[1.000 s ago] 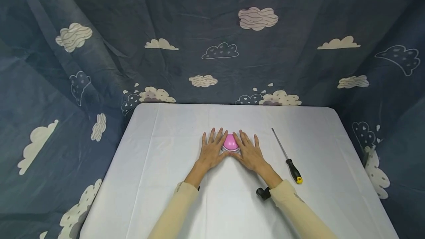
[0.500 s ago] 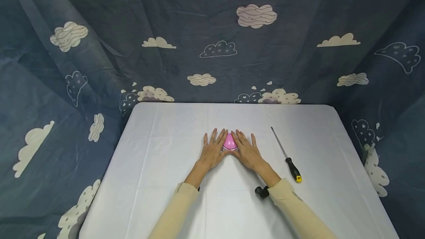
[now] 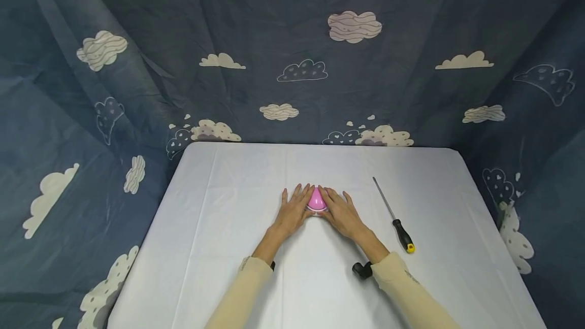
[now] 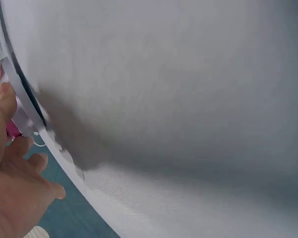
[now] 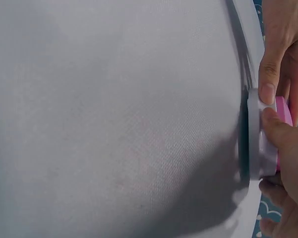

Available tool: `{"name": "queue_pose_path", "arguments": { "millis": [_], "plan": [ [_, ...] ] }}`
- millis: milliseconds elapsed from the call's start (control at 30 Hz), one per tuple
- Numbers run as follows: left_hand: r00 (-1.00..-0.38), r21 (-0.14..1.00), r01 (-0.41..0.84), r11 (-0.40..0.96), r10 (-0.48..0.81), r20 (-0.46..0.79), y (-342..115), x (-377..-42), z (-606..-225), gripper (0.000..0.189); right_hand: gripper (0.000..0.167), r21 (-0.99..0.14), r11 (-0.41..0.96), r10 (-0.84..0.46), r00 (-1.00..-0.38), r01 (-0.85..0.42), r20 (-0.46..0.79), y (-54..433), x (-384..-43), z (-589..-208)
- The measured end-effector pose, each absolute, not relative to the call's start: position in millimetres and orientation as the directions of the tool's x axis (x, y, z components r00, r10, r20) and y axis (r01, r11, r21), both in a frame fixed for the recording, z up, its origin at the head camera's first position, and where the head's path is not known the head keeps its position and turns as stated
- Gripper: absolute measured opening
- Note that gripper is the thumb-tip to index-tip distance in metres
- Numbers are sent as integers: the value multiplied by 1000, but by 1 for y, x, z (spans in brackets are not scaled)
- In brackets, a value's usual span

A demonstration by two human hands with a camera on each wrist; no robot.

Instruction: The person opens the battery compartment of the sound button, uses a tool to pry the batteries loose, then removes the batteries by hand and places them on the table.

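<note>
A pink dome (image 3: 317, 200) on a pale round base (image 5: 254, 139) is between both hands near the middle of the white table. My left hand (image 3: 290, 216) grips its left side, fingers along the dome and thumb on the base in the left wrist view. From the other side, my right hand (image 3: 346, 217) holds it the same way, its thumb (image 5: 276, 129) pressing the base. The two thumbs nearly meet at the near rim. Fingers hide the sides of the dome. In the right wrist view a dark strip shows between base and tabletop.
A screwdriver (image 3: 403, 235) with a black and yellow handle lies to the right of my right hand, its shaft pointing away. The white tabletop (image 3: 219, 268) has rounded far corners, and a dark blue cloud-print curtain (image 3: 256, 24) hangs behind and at both sides.
Fingertips of both hands have drawn in and curled closer around the pink dome. Dome and hands sit slightly nearer to me, and more of the pale base shows. The screwdriver has stayed put.
</note>
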State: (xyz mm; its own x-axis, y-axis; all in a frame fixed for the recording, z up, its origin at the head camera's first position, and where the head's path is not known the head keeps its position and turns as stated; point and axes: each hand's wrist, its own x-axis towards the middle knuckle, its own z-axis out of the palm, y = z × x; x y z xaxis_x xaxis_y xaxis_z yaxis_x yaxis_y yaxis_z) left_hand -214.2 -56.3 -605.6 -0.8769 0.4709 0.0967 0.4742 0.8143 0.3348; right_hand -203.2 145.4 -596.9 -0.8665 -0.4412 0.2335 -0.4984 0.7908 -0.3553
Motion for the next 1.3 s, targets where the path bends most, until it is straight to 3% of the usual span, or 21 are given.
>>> {"name": "queue_pose_path", "arguments": {
  "millis": [267,400,733,1033,1300],
  "plan": [
    [-871,671,401,623,486,70,-63,-205,-589,67,64,-525,694,-430,-869,-492,245,155,-194,-579],
    [-868,766,380,518,487,101,-66,-206,-577,64,60,-575,661,-425,-872,-481,242,158,-195,-569],
    [-895,843,270,464,445,42,-65,-203,-567,61,66,-663,625,-416,-894,-413,165,158,-190,-558],
    [-828,945,164,282,560,-24,-76,-205,-570,55,58,-855,462,-405,-914,-234,31,166,-191,-563],
    [-829,976,102,190,559,-22,-79,-206,-570,48,48,-928,336,-427,-904,-161,2,172,-193,-563]
  ]
}}
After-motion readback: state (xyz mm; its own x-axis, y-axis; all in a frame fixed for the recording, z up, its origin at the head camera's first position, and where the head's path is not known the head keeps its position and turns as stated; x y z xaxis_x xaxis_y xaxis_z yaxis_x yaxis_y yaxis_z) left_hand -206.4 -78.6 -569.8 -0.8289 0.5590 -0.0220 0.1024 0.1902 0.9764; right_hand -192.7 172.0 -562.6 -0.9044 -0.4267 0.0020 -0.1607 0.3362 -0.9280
